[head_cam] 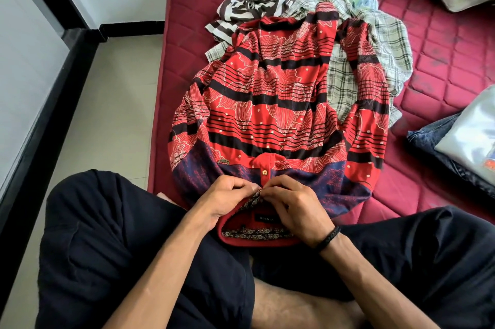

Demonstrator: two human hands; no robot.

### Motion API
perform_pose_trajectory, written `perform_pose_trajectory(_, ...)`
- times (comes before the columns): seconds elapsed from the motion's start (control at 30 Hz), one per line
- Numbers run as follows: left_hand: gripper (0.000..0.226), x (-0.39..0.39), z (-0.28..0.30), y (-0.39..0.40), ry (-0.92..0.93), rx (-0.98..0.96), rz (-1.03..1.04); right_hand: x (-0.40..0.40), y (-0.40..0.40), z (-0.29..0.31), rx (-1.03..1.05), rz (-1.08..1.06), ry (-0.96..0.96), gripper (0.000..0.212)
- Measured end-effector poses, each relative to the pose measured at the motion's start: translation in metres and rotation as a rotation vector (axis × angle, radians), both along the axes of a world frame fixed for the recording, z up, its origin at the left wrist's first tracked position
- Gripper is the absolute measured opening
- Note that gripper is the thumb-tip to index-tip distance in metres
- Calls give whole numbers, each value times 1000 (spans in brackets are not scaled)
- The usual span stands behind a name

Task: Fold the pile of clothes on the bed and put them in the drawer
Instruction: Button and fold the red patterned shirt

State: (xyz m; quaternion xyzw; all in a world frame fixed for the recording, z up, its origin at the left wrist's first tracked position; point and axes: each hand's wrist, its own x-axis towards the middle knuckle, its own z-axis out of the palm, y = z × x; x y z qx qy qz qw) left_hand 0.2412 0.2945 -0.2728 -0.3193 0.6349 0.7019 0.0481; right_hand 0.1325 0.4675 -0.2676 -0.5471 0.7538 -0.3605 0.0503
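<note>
Nearest the camera, crossed legs in dark trousers (112, 235) are seen at the mattress edge. Just beyond them, the collar of a red patterned shirt (267, 103) is drawn onto the lap, and its placket is pinched between both hands: the left hand (227, 201) has its fingers curled onto the cloth from the left, and the right hand (293, 208), banded at the wrist by a black braided bracelet (328, 239), has its fingertips clamped on the same spot, so that the two hands touch. The shirt is spread front up along the maroon quilted mattress (442, 60), its hem pointing away. Under and behind the hem an unfolded pile is heaped: a brown and white striped garment (251, 4) on the left and a checked garment (385, 42) on the right. At the right edge, folded clothes (455, 141) are stacked.
</note>
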Motion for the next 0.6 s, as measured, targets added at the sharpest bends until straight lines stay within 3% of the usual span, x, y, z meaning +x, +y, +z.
perform_pose_trajectory(0.1, 11, 0, 2, 1, 26, 35, 13, 0, -1, 1, -40, -43, -50, 10)
perform_pose_trajectory(0.23, 20, 1, 6, 2, 48, 89, 10, 2, -3, 2, -35, -100, -102, 34)
perform_pose_trajectory(0.37, 27, 1, 10, 3, 82, 1, -18, 6, -3, 1, -14, -149, -60, 32)
perform_pose_trajectory(0.6, 23, 1, 16, 0, 87, -95, -99, 12, -3, 6, 5, -215, -8, 49)
